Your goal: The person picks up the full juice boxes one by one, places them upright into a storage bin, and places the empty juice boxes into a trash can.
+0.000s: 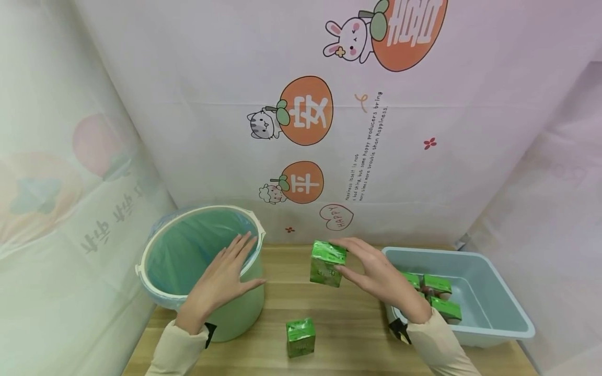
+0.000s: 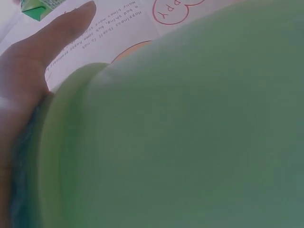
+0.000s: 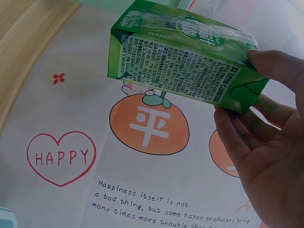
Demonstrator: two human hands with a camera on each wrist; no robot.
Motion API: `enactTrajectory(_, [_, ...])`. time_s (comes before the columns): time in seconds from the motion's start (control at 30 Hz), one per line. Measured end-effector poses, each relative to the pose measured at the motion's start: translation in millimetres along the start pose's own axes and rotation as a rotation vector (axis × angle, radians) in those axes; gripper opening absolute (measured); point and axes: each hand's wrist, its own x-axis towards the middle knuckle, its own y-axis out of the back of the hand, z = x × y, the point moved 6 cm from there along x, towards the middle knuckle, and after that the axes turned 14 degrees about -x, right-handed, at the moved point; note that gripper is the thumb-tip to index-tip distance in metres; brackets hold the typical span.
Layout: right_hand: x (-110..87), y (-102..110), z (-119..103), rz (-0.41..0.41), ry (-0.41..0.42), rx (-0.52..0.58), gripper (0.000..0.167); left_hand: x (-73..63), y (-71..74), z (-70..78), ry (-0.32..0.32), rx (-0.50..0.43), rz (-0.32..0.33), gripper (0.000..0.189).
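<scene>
My right hand (image 1: pixel 378 271) pinches a green drink carton (image 1: pixel 327 263) by one end, above the table. In the right wrist view the same carton (image 3: pixel 185 57) shows printed text and a straw in clear wrap, with the thumb on one side and fingers on the other. My left hand (image 1: pixel 226 274), fingers straight and spread, is at the near right rim of a pale green bin (image 1: pixel 237 313) with a bag lining; whether it touches the rim I cannot tell. A second green carton (image 1: pixel 301 338) stands on the table between the hands.
To the right, a light blue-grey tub (image 1: pixel 498 292) holds several green cartons (image 1: pixel 444 308). The wooden table (image 1: pixel 357 334) meets a printed cloth backdrop (image 1: pixel 211 130) behind, and white cloth (image 1: pixel 47 261) hangs at both sides.
</scene>
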Motion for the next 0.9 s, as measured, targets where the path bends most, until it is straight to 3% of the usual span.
enactTrajectory(0.43, [0.2,2.3,-1.5,0.026,0.033,0.011,0.053,-15.8,8.7,-2.0,0.022,0.045,0.025,0.097])
enactTrajectory(0.67, [12.2,7.9,-4.6,0.043,0.061,0.033,0.053,-32.1,18.5,-7.2,0.032,0.065,0.063,0.095])
enactTrajectory(0.9, [37.6,14.3,-14.1,0.055,0.107,0.074,0.051,-50.2,25.7,-15.4,0.033,0.134,0.113,0.094])
